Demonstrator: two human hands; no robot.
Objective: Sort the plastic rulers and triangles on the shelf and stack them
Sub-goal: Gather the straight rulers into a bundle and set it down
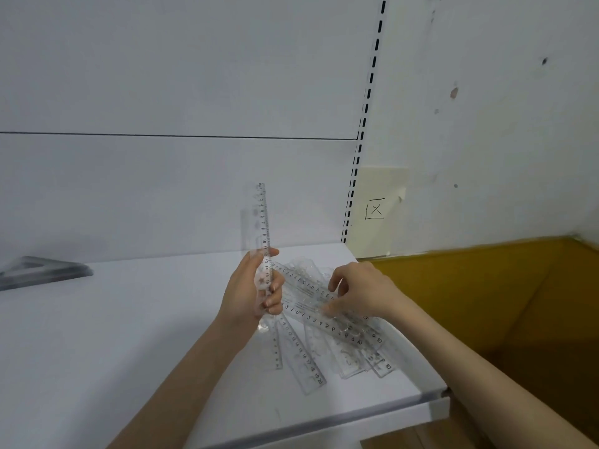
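Near the right end of the white shelf (136,335), toward its front edge, a heap of clear plastic rulers (324,332) lies fanned out, one over another at crossing angles. Their transparency makes the count uncertain; printed numerals show where single rulers run, but the lower ones blur into the white board and their outlines are hard to follow.

The left hand (251,286) is closed around the lower part of one clear ruler (264,222), thumb on the near face and fingers curled behind, holding it upright above the shelf. Its scale reads down the right edge, and the bottom end is hidden inside the grip. A faint second outline shows to the left of the ruler; whether that is another ruler or motion blur cannot be told.

The right hand (359,293) rests on top of the heap with fingers bent and spread, fingertips pressing on the uppermost rulers. Whether it has actually pinched one cannot be made out, since the fingertips and the clear plastic merge.

At the left edge of the shelf, close to the back panel, a dark-looking stack of triangles (45,272) lies flat, smeared by blur and cut off by the frame. Beyond the right end of the shelf, a yellow floor (486,303) shows below.
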